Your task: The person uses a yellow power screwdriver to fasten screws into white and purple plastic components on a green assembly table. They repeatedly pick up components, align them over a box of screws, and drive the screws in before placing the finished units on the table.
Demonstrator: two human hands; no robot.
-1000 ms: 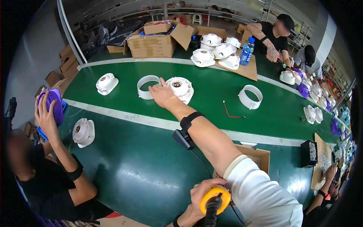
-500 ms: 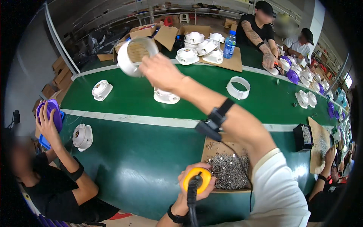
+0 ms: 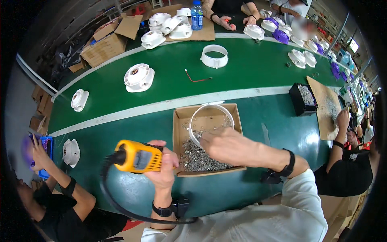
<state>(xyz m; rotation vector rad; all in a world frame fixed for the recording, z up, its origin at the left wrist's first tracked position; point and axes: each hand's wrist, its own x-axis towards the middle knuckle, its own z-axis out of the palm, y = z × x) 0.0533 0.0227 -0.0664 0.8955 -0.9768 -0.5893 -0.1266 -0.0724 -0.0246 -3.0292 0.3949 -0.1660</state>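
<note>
My left hand is closed round a yellow corded electric screwdriver, tilted sideways with its black cord looping toward me. The tool's tip is hidden behind my fingers. Pinched in my right hand is a white plastic ring, tilted above an open cardboard box. Loose small metal screws fill much of that box.
On the green belt are white round housings, another white ring and a red wire. A black bin of screws stands at right. People work at left, right and across; a blue bottle stands far off.
My right hand has brought the white ring from above the belt back over the screw box. My left hand has turned the screwdriver sideways and moved left. The view has shifted.
</note>
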